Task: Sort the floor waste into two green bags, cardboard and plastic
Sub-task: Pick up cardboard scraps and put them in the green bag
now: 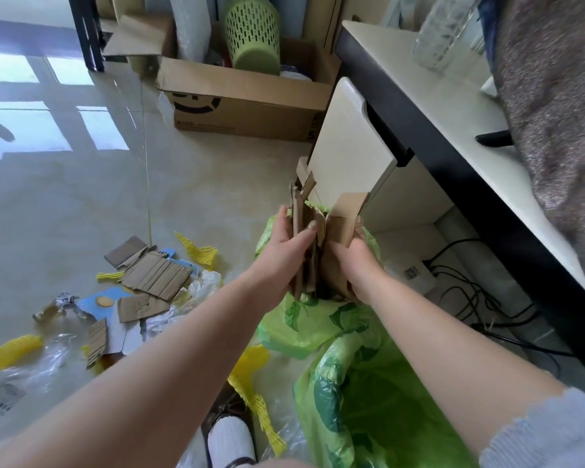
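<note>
Holding a bundle of cardboard [313, 238] upright between both hands at the centre of the frame, I keep it standing on end so the strips go edge-first into the far bag [294, 324] just beneath it. My left hand [284, 246] presses the flat side of the stack, fingers [306, 231] closed across the front sheets; my right hand [352, 261] clamps the other side, fingers wrapped round a folded piece. Squeezing from both sides keeps the loose sheets together as one pack, which I judge is why neither hand lets go yet. The lower ends of the cardboard sit inside the bag's mouth, though how deep I cannot tell.

The near bag [368, 410] lies open at the lower right of the frame, and nothing shows inside it from here; I take it as the one meant for plastic. Left of centre, more cardboard scraps [156, 276] lie on the floor [81, 204] mixed with clear plastic film [48, 359] and yellow foam netting [11, 352], so a good share of the sorting remains. The bags stand beside the white surface [436, 89] along the right, close to the pile, so each reach stays short.
</note>
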Available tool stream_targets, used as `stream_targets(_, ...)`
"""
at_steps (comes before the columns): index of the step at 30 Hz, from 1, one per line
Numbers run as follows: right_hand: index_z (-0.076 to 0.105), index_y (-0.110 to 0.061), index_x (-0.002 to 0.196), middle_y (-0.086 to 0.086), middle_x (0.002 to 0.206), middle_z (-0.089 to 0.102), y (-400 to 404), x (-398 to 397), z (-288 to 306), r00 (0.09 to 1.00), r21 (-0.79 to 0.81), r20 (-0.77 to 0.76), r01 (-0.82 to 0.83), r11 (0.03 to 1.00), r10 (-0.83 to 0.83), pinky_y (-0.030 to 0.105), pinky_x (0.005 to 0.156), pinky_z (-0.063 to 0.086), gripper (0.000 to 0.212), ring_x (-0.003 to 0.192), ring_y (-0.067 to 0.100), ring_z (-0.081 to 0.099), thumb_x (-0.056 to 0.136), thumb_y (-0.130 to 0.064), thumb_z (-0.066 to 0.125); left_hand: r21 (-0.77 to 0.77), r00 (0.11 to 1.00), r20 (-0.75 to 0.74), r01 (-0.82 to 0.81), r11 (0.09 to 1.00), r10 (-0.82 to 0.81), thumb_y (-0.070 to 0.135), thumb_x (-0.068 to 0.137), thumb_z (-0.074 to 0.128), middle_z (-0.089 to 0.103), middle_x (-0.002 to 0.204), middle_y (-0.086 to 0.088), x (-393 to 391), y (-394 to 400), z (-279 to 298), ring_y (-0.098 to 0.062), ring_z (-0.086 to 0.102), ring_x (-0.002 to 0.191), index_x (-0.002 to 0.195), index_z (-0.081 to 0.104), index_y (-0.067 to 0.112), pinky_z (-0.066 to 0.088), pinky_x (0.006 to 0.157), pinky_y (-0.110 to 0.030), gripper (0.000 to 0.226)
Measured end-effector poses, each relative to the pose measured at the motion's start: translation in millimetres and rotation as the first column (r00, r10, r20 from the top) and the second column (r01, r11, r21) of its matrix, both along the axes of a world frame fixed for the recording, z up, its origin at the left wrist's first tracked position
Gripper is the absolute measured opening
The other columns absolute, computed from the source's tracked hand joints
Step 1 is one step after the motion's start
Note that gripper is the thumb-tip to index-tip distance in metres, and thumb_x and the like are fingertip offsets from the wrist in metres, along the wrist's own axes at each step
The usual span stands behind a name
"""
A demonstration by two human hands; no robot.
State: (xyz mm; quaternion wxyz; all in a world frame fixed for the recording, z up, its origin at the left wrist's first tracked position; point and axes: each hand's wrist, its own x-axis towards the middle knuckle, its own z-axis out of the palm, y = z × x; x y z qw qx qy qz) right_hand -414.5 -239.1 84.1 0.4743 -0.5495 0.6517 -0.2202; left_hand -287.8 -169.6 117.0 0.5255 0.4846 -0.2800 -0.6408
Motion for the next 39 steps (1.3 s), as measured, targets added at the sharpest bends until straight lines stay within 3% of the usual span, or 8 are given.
stream_targets(3, 0.061, -0.025, 0.116, 0.003, 0.113, 0.069, -5, -8, -20, 0.988, 0.108, 0.137, -0.087, 0.990, 0.072, 0.048, 0.100, 0.045, 0.035, 0.109, 0.026, 0.061, 0.083, -0.033, 0.054, 0.024, 0.991, -0.060, 0.122, 0.992, -0.120, 0.035, 0.082, 0.069, 0.032, 0.149, 0.005, 7, -6, -10, -0.014, 0.046, 0.126, 0.146, 0.012, 0.044, 0.035, 0.110, -0.049, 0.087)
stream_targets(7, 0.057, -0.031, 0.123, -0.001, 0.118, 0.066, -12, -14, -33, 0.985, 0.163, 0.132, -0.131, 0.978, 0.110, 0.046, 0.099, 0.046, 0.036, 0.111, 0.024, 0.059, 0.089, -0.037, 0.050, 0.020, 0.990, 0.028, 0.136, 0.990, -0.137, 0.023, 0.085, 0.066, 0.048, 0.108, 0.029, 9, -14, -28, -0.009, 0.052, 0.115, 0.146, 0.015, 0.043, 0.041, 0.104, -0.043, 0.082)
stream_targets(13, 0.052, -0.029, 0.129, 0.002, 0.117, 0.066, -26, -16, -48, 0.990, 0.218, 0.048, -0.143, 0.965, 0.136, 0.046, 0.095, 0.050, 0.043, 0.106, 0.025, 0.061, 0.088, -0.041, 0.051, 0.038, 0.993, 0.038, 0.112, 0.993, -0.113, 0.023, 0.081, 0.072, 0.061, 0.125, 0.002, 8, -24, -49, -0.025, 0.063, 0.110, 0.140, 0.035, 0.039, 0.053, 0.088, -0.050, 0.072)
stream_targets(17, 0.044, -0.018, 0.136, 0.007, 0.125, 0.061, -26, -8, -60, 0.931, 0.208, -0.230, -0.238, 0.949, 0.284, 0.041, 0.097, 0.047, 0.052, 0.110, 0.030, 0.058, 0.088, -0.038, 0.051, 0.093, 0.996, 0.082, 0.017, 0.996, -0.025, 0.021, 0.086, 0.066, 0.070, 0.106, -0.004, 14, -21, -60, -0.024, 0.070, 0.093, 0.130, 0.051, 0.026, 0.058, 0.076, -0.047, 0.047)
stream_targets(22, 0.048, -0.015, 0.132, 0.011, 0.125, 0.059, -29, 4, -60, 0.902, 0.203, -0.324, -0.228, 0.952, 0.285, 0.040, 0.095, 0.047, 0.047, 0.110, 0.032, 0.055, 0.089, -0.033, 0.049, 0.081, 0.970, 0.245, -0.023, 0.996, 0.003, 0.031, 0.080, 0.071, 0.069, 0.114, -0.001, 11, -27, -55, -0.022, 0.068, 0.101, 0.132, 0.049, 0.030, 0.056, 0.086, -0.048, 0.057)
stream_targets(25, 0.052, -0.019, 0.128, 0.005, 0.119, 0.063, -24, -4, -43, 0.937, 0.127, -0.267, -0.199, 0.972, 0.227, 0.036, 0.090, 0.047, 0.046, 0.108, 0.028, 0.057, 0.086, -0.037, 0.057, 0.114, 0.971, 0.240, -0.050, 0.992, 0.021, 0.042, 0.069, 0.077, 0.060, 0.126, 0.001, 15, -20, -45, -0.016, 0.065, 0.104, 0.144, 0.028, 0.034, 0.057, 0.081, -0.040, 0.090)
stream_targets(31, 0.021, -0.020, 0.148, 0.004, 0.153, 0.032, 9, -12, 9, 0.976, -0.113, -0.177, -0.145, 0.983, 0.124, 0.042, 0.114, 0.029, 0.070, 0.139, 0.023, 0.032, 0.090, -0.028, 0.058, 0.215, 0.955, 0.296, -0.036, 0.976, -0.030, 0.029, 0.078, 0.073, 0.055, 0.132, -0.004, 57, 17, -4, -0.017, 0.055, 0.117, 0.142, 0.034, 0.022, 0.049, 0.096, -0.038, 0.076)
stream_targets(39, 0.042, -0.019, 0.137, 0.004, 0.142, 0.046, 85, 55, 83, 0.921, -0.384, -0.135, -0.389, 0.837, 0.366, 0.035, 0.110, 0.034, 0.048, 0.133, 0.017, 0.041, 0.091, -0.022, 0.054, 0.214, 0.785, 0.619, -0.147, 0.966, -0.018, 0.026, 0.083, 0.068, 0.061, 0.124, -0.005, 174, 105, 79, -0.015, 0.058, 0.115, 0.132, 0.048, 0.020, 0.045, 0.102, -0.041, 0.053)
